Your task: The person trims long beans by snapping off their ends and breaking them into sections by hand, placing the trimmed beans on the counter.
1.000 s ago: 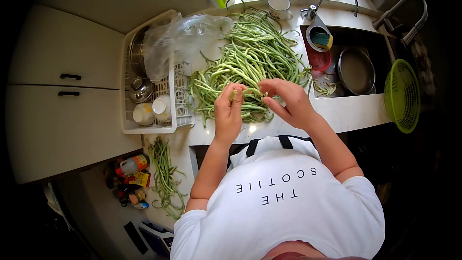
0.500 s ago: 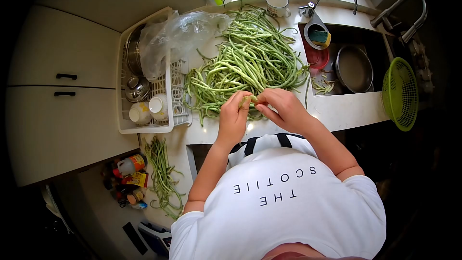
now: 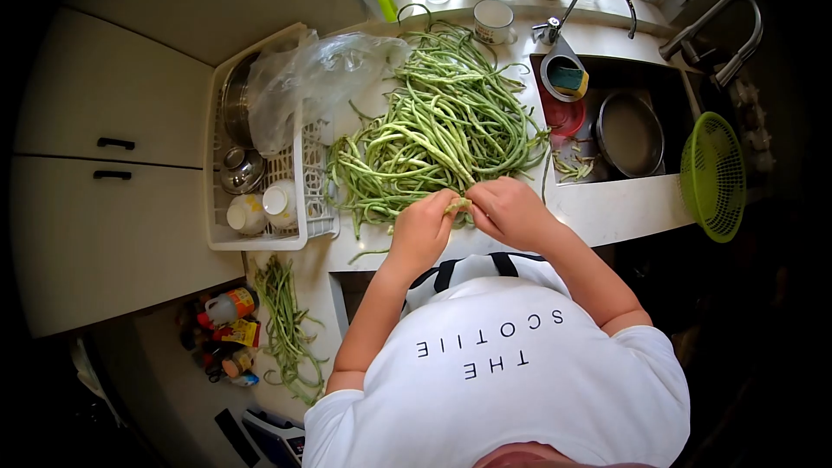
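A large heap of long green beans (image 3: pixel 433 126) lies on the counter just beyond my hands. Both hands meet at its near edge. My left hand (image 3: pixel 421 232) is closed, thumb and fingers pinching a pale green bean (image 3: pixel 458 205). My right hand (image 3: pixel 515 213) is closed on the same bean from the other side, fingertips close to the left ones. Most of the bean is hidden by the fingers. A thin bean strand (image 3: pixel 370 254) shows to the left of my left hand. A smaller bunch of beans (image 3: pixel 289 325) lies on the counter at lower left.
A white dish rack (image 3: pixel 303 208) with bowls and a plastic bag (image 3: pixel 316 78) stands left. At right, the sink (image 3: pixel 591 180) holds a metal basin (image 3: pixel 630 134) and bean scraps. A green colander (image 3: pixel 715 178) sits beyond it. A mug (image 3: pixel 493 22) stands behind the heap.
My two hands have drawn closer together around the bean. A bean strand now shows left of my left hand. The whole view has shifted slightly.
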A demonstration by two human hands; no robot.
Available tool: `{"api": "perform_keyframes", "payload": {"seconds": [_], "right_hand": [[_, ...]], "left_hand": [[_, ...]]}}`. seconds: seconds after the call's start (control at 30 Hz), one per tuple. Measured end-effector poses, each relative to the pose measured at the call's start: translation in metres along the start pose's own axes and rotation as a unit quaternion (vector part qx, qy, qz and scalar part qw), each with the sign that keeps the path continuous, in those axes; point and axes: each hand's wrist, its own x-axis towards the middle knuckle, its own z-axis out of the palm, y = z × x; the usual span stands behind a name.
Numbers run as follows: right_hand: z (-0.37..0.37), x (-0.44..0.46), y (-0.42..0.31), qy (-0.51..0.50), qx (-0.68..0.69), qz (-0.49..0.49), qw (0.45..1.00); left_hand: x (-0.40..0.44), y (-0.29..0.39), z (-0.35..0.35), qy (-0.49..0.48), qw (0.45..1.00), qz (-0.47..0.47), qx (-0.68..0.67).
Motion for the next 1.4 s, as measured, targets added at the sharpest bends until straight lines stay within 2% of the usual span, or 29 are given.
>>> {"api": "perform_keyframes", "payload": {"seconds": [0.1,0.17,0.2,0.23,0.27,0.3,0.33,0.4,0.47,0.53,0.6,0.63,0.7,0.73,0.8,0.87,0.9,0.93,1.03,1.07,1.13,1.17,1.27,1.4], "right_hand": [[0.004,-0.005,0.009,0.0,0.01,0.006,1.0],[0.01,-0.009,0.024,0.006,0.017,0.009,1.0],[0.015,-0.011,0.037,0.026,0.081,0.09,0.992],[0.02,-0.009,0.046,0.046,0.144,0.17,0.974],[0.025,-0.006,0.051,0.045,0.145,0.169,0.974],[0.03,0.001,0.053,0.078,0.093,0.179,0.976],[0.036,0.006,0.056,0.112,0.039,0.186,0.975],[0.052,0.012,0.065,0.095,0.032,0.176,0.979],[0.064,0.024,0.064,0.06,-0.093,0.119,0.987],[0.076,0.038,0.064,0.07,-0.087,0.114,0.987],[0.086,0.05,0.07,0.07,-0.147,0.093,0.982],[0.086,0.055,0.071,0.036,-0.142,0.099,0.984],[0.078,0.059,0.062,0.073,-0.099,0.087,0.989],[0.07,0.061,0.055,0.107,-0.058,0.079,0.989],[0.05,0.061,0.036,0.094,-0.025,0.081,0.992],[0.028,0.058,0.015,0.032,0.031,0.013,0.999],[0.021,0.057,0.008,0.052,0.045,-0.029,0.997],[0.013,0.055,0.0,0.051,0.044,-0.027,0.997],[-0.01,0.048,-0.018,0.04,0.223,0.042,0.973],[-0.014,0.044,-0.018,0.044,0.221,0.044,0.973],[-0.022,0.034,-0.015,0.059,0.33,0.111,0.936],[-0.026,0.031,-0.011,0.08,0.276,0.083,0.954],[-0.032,0.022,-0.011,0.118,0.228,0.072,0.964],[-0.029,0.017,-0.011,0.145,0.227,0.061,0.961]], "left_hand": [[-0.004,-0.014,0.01,-0.045,0.999,0.009,-0.001],[-0.006,-0.02,0.012,-0.045,0.994,-0.008,-0.097],[-0.008,-0.018,0.008,-0.045,0.994,-0.01,-0.099],[-0.008,-0.013,0.0,-0.032,0.991,-0.064,-0.114],[-0.009,-0.009,-0.008,-0.017,0.985,-0.119,-0.128],[-0.012,-0.007,-0.013,0.005,0.97,-0.149,-0.192],[-0.011,-0.011,-0.016,0.007,0.97,-0.15,-0.192],[-0.01,-0.019,-0.022,0.078,0.984,-0.098,-0.124],[-0.012,-0.021,-0.03,0.065,0.979,-0.115,-0.156],[-0.012,-0.024,-0.029,0.109,0.969,-0.073,-0.211],[-0.017,-0.023,-0.032,0.099,0.97,-0.103,-0.197],[-0.017,-0.022,-0.03,0.126,0.97,-0.094,-0.185],[-0.017,-0.021,-0.031,0.155,0.97,-0.082,-0.17],[-0.015,-0.021,-0.033,0.193,0.974,-0.037,-0.117],[-0.012,-0.021,-0.035,0.262,0.964,0.052,-0.009],[-0.01,-0.016,-0.036,0.233,0.972,0.031,0.01],[-0.004,-0.015,-0.032,0.21,0.973,0.06,0.07],[-0.001,-0.014,-0.029,0.187,0.97,0.091,0.13],[0.004,-0.016,-0.025,0.174,0.972,0.083,0.133],[0.006,-0.016,-0.024,0.168,0.973,0.08,0.136],[0.008,-0.007,-0.024,0.171,0.974,0.085,0.124],[0.008,-0.007,-0.024,0.169,0.975,0.079,0.124],[0.008,-0.008,-0.022,0.158,0.976,0.081,0.13],[0.007,-0.007,-0.019,0.153,0.973,0.075,0.153]]}}
